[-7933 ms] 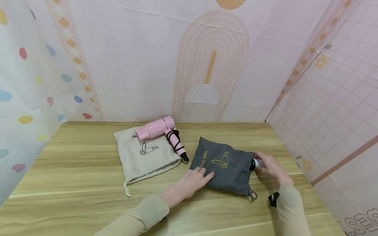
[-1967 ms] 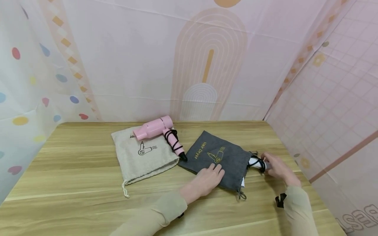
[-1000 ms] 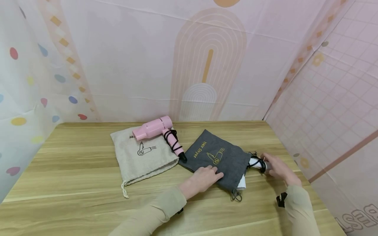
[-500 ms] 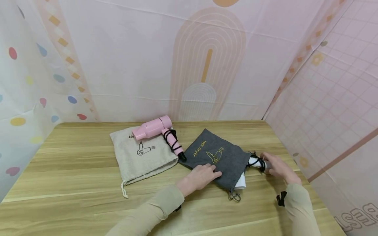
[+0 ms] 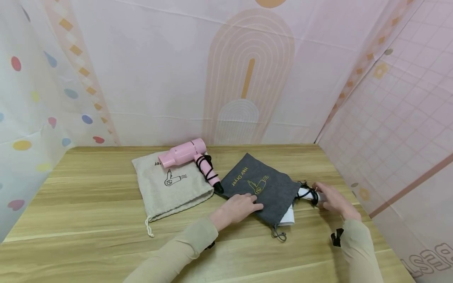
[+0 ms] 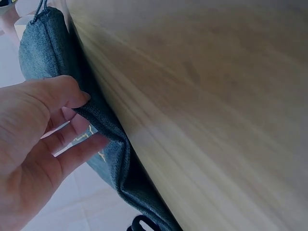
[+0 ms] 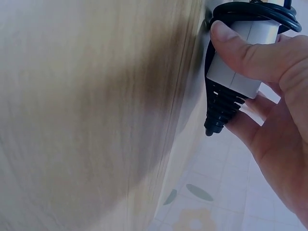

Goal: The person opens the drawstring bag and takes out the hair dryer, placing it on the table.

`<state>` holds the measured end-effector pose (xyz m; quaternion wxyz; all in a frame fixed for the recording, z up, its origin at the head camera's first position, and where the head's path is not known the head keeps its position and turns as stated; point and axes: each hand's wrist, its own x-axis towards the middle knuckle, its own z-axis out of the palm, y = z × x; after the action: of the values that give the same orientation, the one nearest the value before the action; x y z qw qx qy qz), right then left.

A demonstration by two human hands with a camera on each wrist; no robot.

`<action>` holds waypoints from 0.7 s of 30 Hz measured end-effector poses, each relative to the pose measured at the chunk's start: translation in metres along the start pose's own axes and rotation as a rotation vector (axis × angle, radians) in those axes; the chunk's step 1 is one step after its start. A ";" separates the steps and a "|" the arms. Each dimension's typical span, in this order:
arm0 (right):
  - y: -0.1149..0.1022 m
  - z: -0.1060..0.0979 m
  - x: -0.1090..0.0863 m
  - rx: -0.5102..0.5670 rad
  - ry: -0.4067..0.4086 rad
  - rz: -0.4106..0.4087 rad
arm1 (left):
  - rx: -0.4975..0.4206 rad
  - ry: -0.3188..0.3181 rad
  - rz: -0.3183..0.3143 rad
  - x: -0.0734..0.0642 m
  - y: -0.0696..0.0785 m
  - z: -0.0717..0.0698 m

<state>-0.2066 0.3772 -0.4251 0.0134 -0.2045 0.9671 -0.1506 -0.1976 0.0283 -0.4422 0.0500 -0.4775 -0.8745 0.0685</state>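
A dark grey drawstring bag point(image 5: 272, 192), printed "Hair Dryer" in yellow, lies right of centre on the table. My left hand point(image 5: 237, 208) pinches the bag's near edge; in the left wrist view the thumb point(image 6: 72, 91) and fingers lie on the cloth. From the bag's mouth sticks the handle of a white hair dryer point(image 5: 303, 193), wrapped in black cord. Part of its white body also shows at the mouth; the rest is hidden inside. My right hand point(image 5: 334, 200) grips the handle's end point(image 7: 236, 72), near the black cord sleeve point(image 7: 221, 108).
Left of the grey bag lies a beige drawstring bag point(image 5: 173, 196). A pink hair dryer point(image 5: 184, 153) with cord-wrapped handle rests on it, its tip touching the grey bag. Patterned curtains point(image 5: 159, 78) border the wooden table point(image 5: 88, 212) at the back and sides.
Compared with the oldest frame, the white hair dryer shows further out of the bag, and the bag has turned and shifted left. Lately the left hand has slid slightly left and the white body shows more.
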 end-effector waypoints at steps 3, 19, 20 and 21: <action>-0.002 0.000 0.000 0.003 0.010 0.002 | -0.012 -0.004 -0.009 -0.001 -0.002 0.000; 0.001 0.003 0.000 -0.008 0.063 -0.104 | -0.014 0.017 -0.008 -0.001 -0.012 0.002; 0.002 0.002 0.000 0.006 0.047 -0.088 | -0.018 0.010 -0.006 -0.001 -0.013 0.001; 0.002 0.001 0.000 0.003 0.041 -0.078 | -0.020 -0.001 -0.006 0.000 -0.013 0.000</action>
<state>-0.2069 0.3790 -0.4269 -0.0120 -0.2389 0.9583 -0.1564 -0.2081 0.0211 -0.4404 0.0450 -0.4753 -0.8766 0.0601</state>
